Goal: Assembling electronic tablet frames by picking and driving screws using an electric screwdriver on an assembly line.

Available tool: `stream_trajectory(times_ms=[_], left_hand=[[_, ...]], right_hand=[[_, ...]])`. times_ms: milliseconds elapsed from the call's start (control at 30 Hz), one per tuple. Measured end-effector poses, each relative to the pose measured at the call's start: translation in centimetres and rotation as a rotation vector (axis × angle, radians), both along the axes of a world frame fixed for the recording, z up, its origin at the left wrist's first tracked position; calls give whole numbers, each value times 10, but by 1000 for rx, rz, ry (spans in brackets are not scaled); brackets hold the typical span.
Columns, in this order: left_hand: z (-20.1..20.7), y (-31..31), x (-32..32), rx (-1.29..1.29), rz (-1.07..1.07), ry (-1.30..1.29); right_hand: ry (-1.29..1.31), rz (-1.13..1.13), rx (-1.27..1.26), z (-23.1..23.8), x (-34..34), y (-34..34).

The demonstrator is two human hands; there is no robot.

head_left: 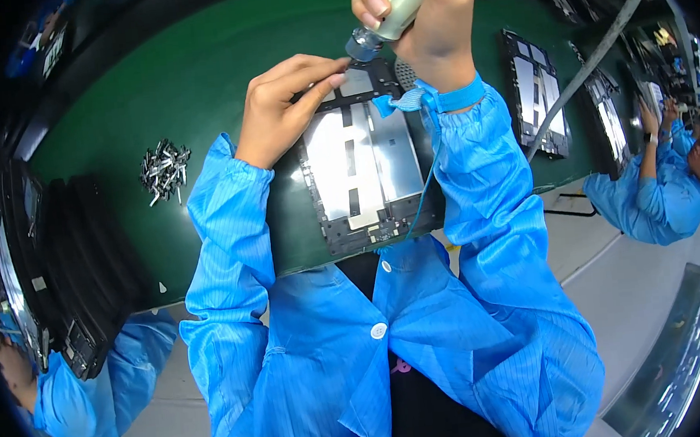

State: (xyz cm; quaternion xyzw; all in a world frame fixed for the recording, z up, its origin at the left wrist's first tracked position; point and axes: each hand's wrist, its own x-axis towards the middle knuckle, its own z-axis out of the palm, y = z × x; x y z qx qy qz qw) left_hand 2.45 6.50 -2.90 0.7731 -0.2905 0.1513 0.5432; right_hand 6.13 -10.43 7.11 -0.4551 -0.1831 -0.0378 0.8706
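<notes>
Ends Cut Off, Edges Covered, Details Too Small

The top edge crops the right hand [438,35] and the back end of its pale handheld tool [400,2]. Whether the left hand [279,105] pinches anything is too small to tell. A blue wrist strap [461,97] covers part of the opened flat device [365,164]. The right wrist partly hides a perforated disc [405,73]. Piled metallic pieces [165,172] merge indistinctly. A dark stack [80,231] overlaps a co-worker [93,407].

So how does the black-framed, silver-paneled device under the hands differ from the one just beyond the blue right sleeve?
The front device looks larger here; the side device looks smaller. The front device lies near mid-picture; the side device, to the right. The left hand is at the front device; none is at the side device. Both are black-framed and silver-paneled.
</notes>
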Motion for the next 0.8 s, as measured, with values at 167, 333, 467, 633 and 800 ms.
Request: stream_trajectory(times_ms=[167, 333, 467, 633, 800], left_hand=[[24, -48, 4, -14, -99, -30], [28, -90, 23, 176, -206, -27], [13, -116, 55, 390, -234, -292], [6, -134, 75, 572, -205, -150], [8, -118, 65, 562, -185, -37]], right_hand=[[-212, -89, -69, -6, 7, -49], [-181, -213, -100, 6, -17, -91], [-172, -428, -307, 3, -28, -130], [-165, -531, -476, -18, -33, -149], [-175, -543, -489, -13, -37, -154]])
